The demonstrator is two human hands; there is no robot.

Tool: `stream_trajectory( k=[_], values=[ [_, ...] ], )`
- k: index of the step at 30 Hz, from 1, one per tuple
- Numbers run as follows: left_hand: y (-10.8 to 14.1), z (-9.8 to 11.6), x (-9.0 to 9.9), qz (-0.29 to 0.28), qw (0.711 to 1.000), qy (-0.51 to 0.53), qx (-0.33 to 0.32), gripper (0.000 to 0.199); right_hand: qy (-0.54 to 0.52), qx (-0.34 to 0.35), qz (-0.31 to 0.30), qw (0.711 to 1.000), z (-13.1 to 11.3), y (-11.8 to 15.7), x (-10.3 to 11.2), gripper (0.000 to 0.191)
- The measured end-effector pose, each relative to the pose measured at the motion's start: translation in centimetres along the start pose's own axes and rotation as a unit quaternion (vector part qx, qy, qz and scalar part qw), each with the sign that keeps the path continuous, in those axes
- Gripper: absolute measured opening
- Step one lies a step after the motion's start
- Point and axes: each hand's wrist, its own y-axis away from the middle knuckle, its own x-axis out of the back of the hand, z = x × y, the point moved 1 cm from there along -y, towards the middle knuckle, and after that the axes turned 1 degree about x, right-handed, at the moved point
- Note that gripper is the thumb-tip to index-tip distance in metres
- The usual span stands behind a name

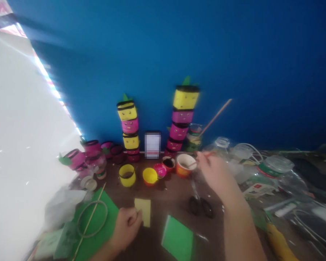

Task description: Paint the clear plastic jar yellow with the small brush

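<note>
My right hand [210, 168] is closed around a paintbrush [206, 154], its tip reaching over the rim of a red paper cup [182, 170] with a white inside. Low in the centre, my left hand [127, 223] is curled, its fingers gripping the left edge of a small pale yellow paper piece [144, 214]. Small pots of yellow paint [150, 176], pink paint [160, 170] and dark paint [168, 164] stand left of the cup. Black-handled scissors [200, 206] lie below my right hand. A folded green paper [178, 237] rests between my forearms.
Two stacks of yellow and pink containers with drawn faces, a shorter stack [130, 130] and a taller stack [180, 119], stand against the blue wall [152, 54]. A yellow ring-shaped container [127, 175] sits nearer. Plastic bottles [274, 168] crowd the right; green sheet [108, 206] lies left.
</note>
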Motion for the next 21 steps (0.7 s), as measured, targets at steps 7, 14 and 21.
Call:
stream_trajectory(
  k=[7, 14, 21],
  values=[
    [0.06, 0.05, -0.02, 0.003, 1.0, 0.011, 0.012, 0.043, 0.014, -0.011, -0.012, 1.0, -0.28, 0.04, 0.12, 0.039],
    [0.06, 0.08, 0.01, -0.004, 0.999, 0.031, 0.037, 0.043, 0.019, -0.01, -0.011, 1.0, -0.37, 0.19, 0.39, 0.04],
    [-0.06, 0.34, 0.12, -0.003, 0.999, 0.027, 0.025, 0.042, 0.026, -0.018, -0.019, 0.999, -0.47, 0.24, 0.85, 0.041]
  ],
)
